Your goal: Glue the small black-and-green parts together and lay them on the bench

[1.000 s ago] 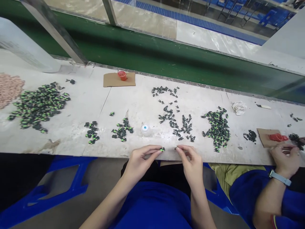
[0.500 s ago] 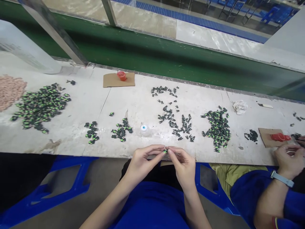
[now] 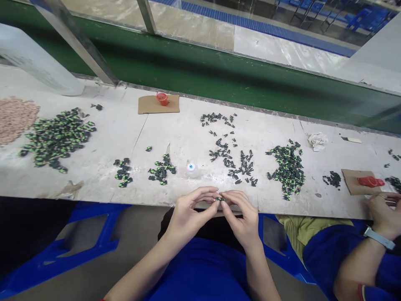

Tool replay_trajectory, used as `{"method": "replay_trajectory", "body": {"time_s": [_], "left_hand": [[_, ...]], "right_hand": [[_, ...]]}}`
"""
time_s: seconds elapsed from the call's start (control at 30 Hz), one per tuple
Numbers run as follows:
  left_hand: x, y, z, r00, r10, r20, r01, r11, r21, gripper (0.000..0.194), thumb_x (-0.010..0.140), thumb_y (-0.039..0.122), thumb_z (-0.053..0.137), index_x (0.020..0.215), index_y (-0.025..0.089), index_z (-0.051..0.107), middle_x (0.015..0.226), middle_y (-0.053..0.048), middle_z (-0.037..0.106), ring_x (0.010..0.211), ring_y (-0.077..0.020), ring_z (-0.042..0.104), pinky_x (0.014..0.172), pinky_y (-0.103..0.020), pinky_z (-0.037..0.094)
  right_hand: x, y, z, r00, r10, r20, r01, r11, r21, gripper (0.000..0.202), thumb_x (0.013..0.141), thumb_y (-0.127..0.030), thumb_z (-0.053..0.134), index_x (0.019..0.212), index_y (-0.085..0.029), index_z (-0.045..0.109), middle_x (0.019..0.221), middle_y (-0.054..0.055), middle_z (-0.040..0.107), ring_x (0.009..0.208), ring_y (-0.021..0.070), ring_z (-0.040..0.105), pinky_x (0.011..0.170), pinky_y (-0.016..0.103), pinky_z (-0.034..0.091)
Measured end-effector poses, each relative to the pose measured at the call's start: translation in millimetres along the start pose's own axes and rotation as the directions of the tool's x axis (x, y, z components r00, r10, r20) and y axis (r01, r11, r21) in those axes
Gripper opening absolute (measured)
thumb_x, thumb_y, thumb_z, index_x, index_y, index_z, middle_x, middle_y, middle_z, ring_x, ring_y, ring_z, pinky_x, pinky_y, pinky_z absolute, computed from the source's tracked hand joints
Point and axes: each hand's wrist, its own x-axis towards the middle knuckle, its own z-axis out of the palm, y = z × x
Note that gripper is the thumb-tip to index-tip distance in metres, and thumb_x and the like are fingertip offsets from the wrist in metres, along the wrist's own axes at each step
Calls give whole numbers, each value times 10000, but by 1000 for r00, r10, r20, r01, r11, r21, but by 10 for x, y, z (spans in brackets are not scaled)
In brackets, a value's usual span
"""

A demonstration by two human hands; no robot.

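Between my fingertips, at the near edge of the table, is a small black-and-green plastic piece (image 3: 220,199). My left hand (image 3: 191,211) pinches its left side with thumb and forefinger. From the right, the thumb and forefinger of my right hand (image 3: 242,215) close on it too; fingers partly cover the piece. Beyond my hands stands a small clear bottle with a white and blue top (image 3: 191,169). Small black parts (image 3: 242,167) lie scattered past my right hand. Left of the bottle is a small cluster of black-and-green pieces (image 3: 162,169).
A larger black-and-green pile (image 3: 59,138) and pinkish pieces (image 3: 15,119) lie far left. Another pile (image 3: 287,167) is to the right. A red cup (image 3: 162,99) stands on cardboard (image 3: 147,105) at the back. A co-worker's hand (image 3: 384,211) works at far right.
The piece has turned between my fingertips and now shows less green. My hands stay in nearly the same place. The co-worker's hand has shifted slightly right.
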Motion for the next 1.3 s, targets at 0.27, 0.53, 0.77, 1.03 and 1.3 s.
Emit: {"method": "replay_trajectory", "body": {"time_s": [0.27,0.53,0.77,1.03,1.3], "left_hand": [[-2,9,-56,995,70,67,-78,989,124,226,770,234,637,991,195,667,861,-33,759,767,-170,732,666,-234,618],[-58,65,-38,991,130,39,-134,983,124,146,753,182,648,898,190,662,812,-13,755,718,-148,732,653,-196,610],[-142,58,11,967,256,-11,-249,947,203,109,783,127,615,864,183,662,793,4,754,699,-135,730,692,-200,611],[39,-151,132,951,288,115,-302,944,135,118,860,170,582,961,189,640,912,-23,761,812,-160,742,766,-246,621],[50,-190,27,895,430,119,-444,838,318,223,893,186,579,1114,186,607,1093,-70,724,977,-182,706,857,-284,590]], "right_hand": [[63,-2,-76,994,-60,96,57,998,39,203,875,-95,579,998,-232,665,949,73,725,932,203,664,746,343,582],[25,49,-39,994,-49,103,35,990,137,168,849,-81,606,932,-221,649,865,59,700,845,185,655,715,331,565],[-7,94,31,996,-44,77,28,980,195,133,844,-94,611,887,-219,634,814,48,676,793,177,637,680,333,559],[-53,189,-144,990,-116,83,125,987,-103,204,889,-90,560,1020,-227,635,953,77,703,928,202,650,769,366,568],[39,465,-362,989,-119,86,142,918,-371,128,918,-204,540,1005,-228,630,986,79,699,1024,240,605,881,458,504]]}}
